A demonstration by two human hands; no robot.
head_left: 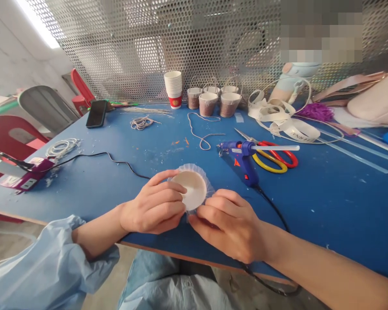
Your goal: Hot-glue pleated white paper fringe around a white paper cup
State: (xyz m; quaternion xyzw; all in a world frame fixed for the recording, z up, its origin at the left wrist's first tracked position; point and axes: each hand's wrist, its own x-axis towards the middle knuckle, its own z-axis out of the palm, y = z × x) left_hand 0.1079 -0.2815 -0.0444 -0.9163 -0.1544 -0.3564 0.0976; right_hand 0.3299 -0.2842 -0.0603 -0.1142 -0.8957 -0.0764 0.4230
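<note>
A white paper cup (195, 189), seen from its open top, is held low over the front of the blue table. Sheer, ruffled white trim (204, 170) fans out around its rim. My left hand (161, 201) grips the cup's left side, with fingers over the rim and inside. On the right side, my right hand (229, 221) is closed, its fingertips pinching at the trim near the lower rim. The cup's outer wall is hidden. A blue hot glue gun (244, 159) with a clear glue stick lies beyond my right hand, beside red-and-yellow-handled scissors (274, 157).
Along the perforated metal screen stand stacked paper cups (173, 88) and several small handled cup baskets (208, 103). White ribbon (287, 122) and purple shred (317, 112) lie at right. A phone (97, 113), twine (142, 123) and a power strip (30, 174) with a black cord are at left.
</note>
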